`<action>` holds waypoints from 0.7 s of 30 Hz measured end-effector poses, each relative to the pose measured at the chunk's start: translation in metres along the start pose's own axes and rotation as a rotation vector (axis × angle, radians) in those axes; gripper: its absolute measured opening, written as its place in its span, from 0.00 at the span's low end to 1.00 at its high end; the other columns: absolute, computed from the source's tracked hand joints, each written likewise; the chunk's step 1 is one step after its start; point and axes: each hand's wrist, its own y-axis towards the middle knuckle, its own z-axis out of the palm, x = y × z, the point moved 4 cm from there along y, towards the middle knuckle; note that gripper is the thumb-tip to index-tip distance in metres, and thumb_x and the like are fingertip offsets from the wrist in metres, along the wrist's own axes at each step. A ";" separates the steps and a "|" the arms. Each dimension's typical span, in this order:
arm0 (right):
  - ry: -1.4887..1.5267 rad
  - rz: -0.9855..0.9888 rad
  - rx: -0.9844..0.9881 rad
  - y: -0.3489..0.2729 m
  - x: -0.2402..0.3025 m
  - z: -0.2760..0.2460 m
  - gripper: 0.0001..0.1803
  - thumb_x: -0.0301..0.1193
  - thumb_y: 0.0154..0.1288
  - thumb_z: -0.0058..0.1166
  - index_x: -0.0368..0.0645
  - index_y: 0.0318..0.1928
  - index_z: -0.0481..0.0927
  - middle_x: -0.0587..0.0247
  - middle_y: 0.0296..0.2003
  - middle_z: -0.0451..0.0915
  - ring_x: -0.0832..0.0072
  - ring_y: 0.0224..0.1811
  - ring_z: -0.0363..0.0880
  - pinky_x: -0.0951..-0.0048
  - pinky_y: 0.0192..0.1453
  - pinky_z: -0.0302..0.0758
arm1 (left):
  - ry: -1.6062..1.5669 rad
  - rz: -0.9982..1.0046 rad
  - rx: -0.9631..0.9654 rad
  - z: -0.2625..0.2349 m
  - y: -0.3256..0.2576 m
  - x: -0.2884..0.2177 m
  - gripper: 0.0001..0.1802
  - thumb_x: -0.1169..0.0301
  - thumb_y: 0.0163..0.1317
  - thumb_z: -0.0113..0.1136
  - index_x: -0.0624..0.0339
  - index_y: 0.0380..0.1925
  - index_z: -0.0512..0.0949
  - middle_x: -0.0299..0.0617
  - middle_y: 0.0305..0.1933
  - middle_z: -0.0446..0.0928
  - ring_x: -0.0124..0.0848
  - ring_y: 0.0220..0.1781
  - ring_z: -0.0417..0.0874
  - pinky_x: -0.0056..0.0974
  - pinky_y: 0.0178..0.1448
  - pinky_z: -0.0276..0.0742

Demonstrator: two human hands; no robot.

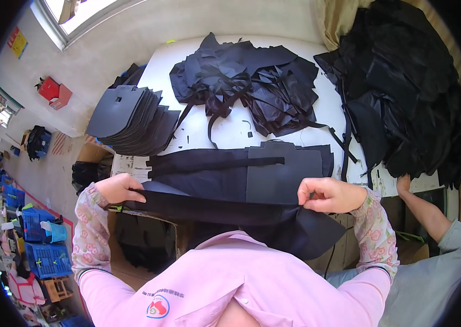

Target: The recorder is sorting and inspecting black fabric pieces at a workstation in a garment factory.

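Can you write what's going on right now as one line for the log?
left hand: grips black fabric piece | right hand: pinches its other end | fabric: stretched across white table edge | stack of cut panels: far left

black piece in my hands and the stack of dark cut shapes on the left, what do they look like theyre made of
Black piece: seemingly thin woven or non-woven fabric, matte; it folds and drapes between left hand and right hand.
Stack of cut shapes: stiffer sheet, perhaps felt or foam-backed cloth, matte grey-black; the pieces lie flat with crisp edges.

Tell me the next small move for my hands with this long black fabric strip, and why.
Probably lower it onto the flat black fabric panel. Left hand and right hand both pinch the long black fabric strip, stretched taut just in front of that panel on the white table.
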 end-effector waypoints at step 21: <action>-1.227 -0.216 -0.503 0.085 -0.093 0.017 0.37 0.51 0.63 0.56 0.46 0.68 0.67 0.54 0.69 0.63 0.57 0.75 0.56 0.46 0.77 0.51 | -0.120 -0.149 -0.131 0.009 0.173 0.086 0.15 0.65 0.60 0.70 0.70 0.36 0.83 0.42 0.24 0.80 0.27 0.29 0.79 0.39 0.40 0.75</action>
